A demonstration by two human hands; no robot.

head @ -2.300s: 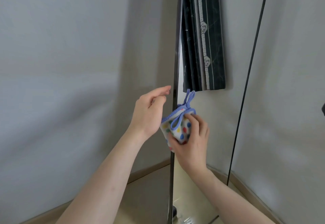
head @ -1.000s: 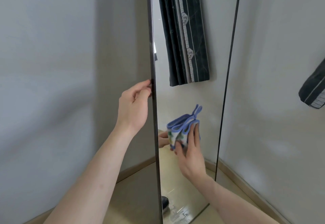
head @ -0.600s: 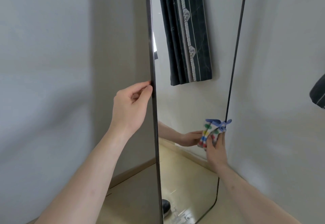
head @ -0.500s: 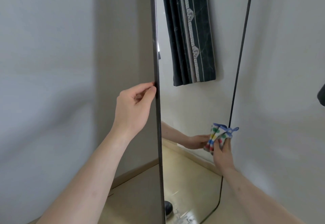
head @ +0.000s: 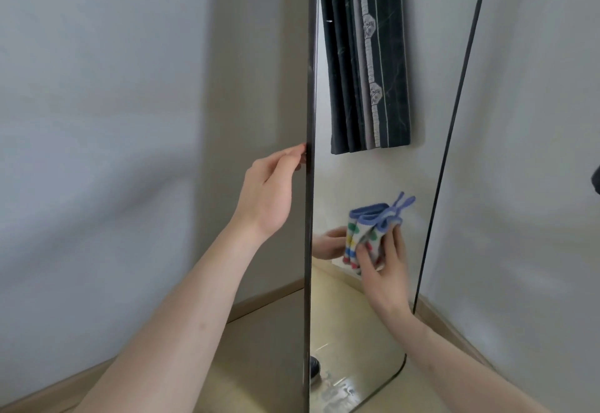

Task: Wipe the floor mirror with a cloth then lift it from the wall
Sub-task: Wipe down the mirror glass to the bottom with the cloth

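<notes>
Floor mirror (head: 373, 169) at frame centre, upright, dark left edge toward the camera, standing in the corner between two grey walls (head: 113, 120). Left hand (head: 268, 195) left of centre, fingertips curled round the mirror's left edge. Right hand (head: 386, 269) lower right of centre, fingers gripping a bunched spotted cloth (head: 370, 234) with blue trim, pressed against the glass. Dark curtain (head: 367, 55) reflected in the mirror's upper part

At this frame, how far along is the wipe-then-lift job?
Wiping is in hand: the right hand presses the folded cloth against the mirror glass, while the left hand holds its left edge. How much glass is already wiped cannot be told. Lifting it from the wall is left.
</notes>
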